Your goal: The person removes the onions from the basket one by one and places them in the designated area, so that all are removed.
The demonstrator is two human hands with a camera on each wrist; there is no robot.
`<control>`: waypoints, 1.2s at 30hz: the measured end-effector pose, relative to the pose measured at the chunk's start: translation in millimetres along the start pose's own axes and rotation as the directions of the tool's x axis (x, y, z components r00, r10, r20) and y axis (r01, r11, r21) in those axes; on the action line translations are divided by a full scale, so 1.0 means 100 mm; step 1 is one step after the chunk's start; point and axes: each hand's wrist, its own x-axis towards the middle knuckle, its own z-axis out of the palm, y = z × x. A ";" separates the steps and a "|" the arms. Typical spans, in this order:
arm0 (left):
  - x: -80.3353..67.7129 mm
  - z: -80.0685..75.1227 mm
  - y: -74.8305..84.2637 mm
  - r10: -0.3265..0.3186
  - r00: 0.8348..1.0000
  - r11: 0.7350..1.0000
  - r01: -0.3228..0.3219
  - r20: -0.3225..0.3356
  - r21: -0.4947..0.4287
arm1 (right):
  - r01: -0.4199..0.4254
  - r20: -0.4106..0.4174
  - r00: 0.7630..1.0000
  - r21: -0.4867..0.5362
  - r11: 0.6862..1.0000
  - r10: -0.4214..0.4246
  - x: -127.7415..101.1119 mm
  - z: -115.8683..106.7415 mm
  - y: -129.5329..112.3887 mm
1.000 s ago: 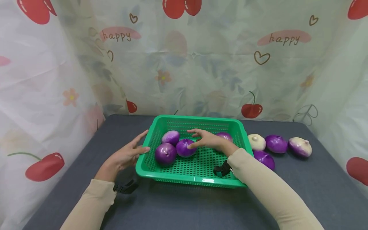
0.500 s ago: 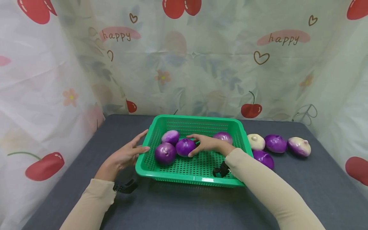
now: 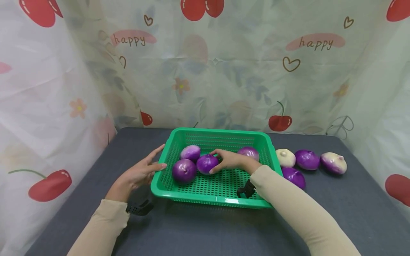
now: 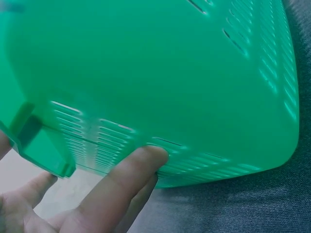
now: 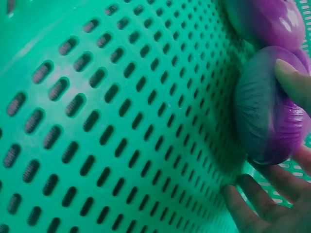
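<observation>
My right hand [image 3: 229,160] reaches into the green plastic basket [image 3: 221,202] and grips a purple onion [image 3: 206,164] between thumb and fingers. In the right wrist view the thumb lies on top of this onion [image 5: 262,107], with fingers under its other side, close over the slotted basket floor. To its left are a larger dark purple onion [image 3: 184,172] and a paler one [image 3: 190,153]. Another onion [image 3: 248,153] sits near the basket's right end, partly behind my right hand. My left hand [image 3: 138,173] touches the basket's left side, its extended fingers against the outer wall [image 4: 146,97].
Right of the basket lie several more onions: a cream one [image 3: 285,158], a purple one [image 3: 307,160], a white-and-purple one [image 3: 334,163] and a nearer purple one [image 3: 293,177]. A dark grey cloth covers the table [image 3: 192,231]. A printed curtain [image 3: 217,89] encloses the back and sides.
My right hand has come down and its thumb and fingers have closed round the middle onion, which has shifted very slightly. The left hand and basket stay in place.
</observation>
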 end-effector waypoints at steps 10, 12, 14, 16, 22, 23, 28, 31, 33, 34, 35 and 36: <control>-0.01 -0.02 -0.01 0.009 1.000 1.000 -0.009 0.011 0.006 | -0.040 0.024 0.999 0.066 0.997 0.039 -0.04 -0.07 -0.06; -0.01 -0.02 -0.01 0.010 1.000 1.000 -0.010 0.013 0.008 | -0.041 0.027 0.999 0.096 0.995 0.039 -0.06 -0.09 -0.09; -0.01 -0.02 -0.01 0.009 1.000 1.000 -0.009 0.015 0.010 | -0.036 0.024 0.999 0.111 0.993 0.034 -0.09 -0.12 -0.12; -0.01 -0.02 -0.01 0.006 1.000 1.000 -0.006 0.010 0.008 | -0.025 0.014 1.000 0.129 0.991 0.024 -0.12 -0.15 -0.17; 0.00 -0.02 -0.01 -0.003 1.000 1.000 0.003 0.002 0.006 | 0.036 -0.037 0.999 0.156 0.987 -0.031 -0.23 -0.32 -0.26; 0.01 -0.02 -0.01 -0.003 1.000 1.000 0.003 0.003 0.007 | 0.048 -0.049 0.998 0.162 0.986 -0.041 -0.26 -0.36 -0.28; 0.00 -0.02 0.00 0.003 1.000 1.000 -0.003 0.013 0.012 | 0.118 -0.119 0.988 0.191 0.974 -0.096 -0.49 -0.53 -0.39; 0.00 -0.03 0.01 0.006 1.000 1.000 -0.006 0.015 0.015 | 0.168 -0.175 0.975 0.191 0.967 -0.135 -0.65 -0.63 -0.44; 0.00 -0.03 0.01 0.007 1.000 1.000 -0.007 0.017 0.013 | 0.194 -0.212 0.965 0.193 0.962 -0.152 -0.76 -0.70 -0.44; 0.00 -0.03 0.01 0.008 1.000 1.000 -0.008 0.021 0.012 | 0.197 -0.232 0.961 0.197 0.960 -0.150 -0.82 -0.72 -0.44; 0.00 -0.04 0.01 0.009 1.000 1.000 -0.009 0.022 0.011 | 0.202 -0.247 0.958 0.205 0.958 -0.149 -0.88 -0.75 -0.43; 0.00 -0.04 0.01 0.008 1.000 1.000 -0.008 0.022 0.008 | 0.207 -0.261 0.954 0.218 0.954 -0.147 -0.94 -0.77 -0.42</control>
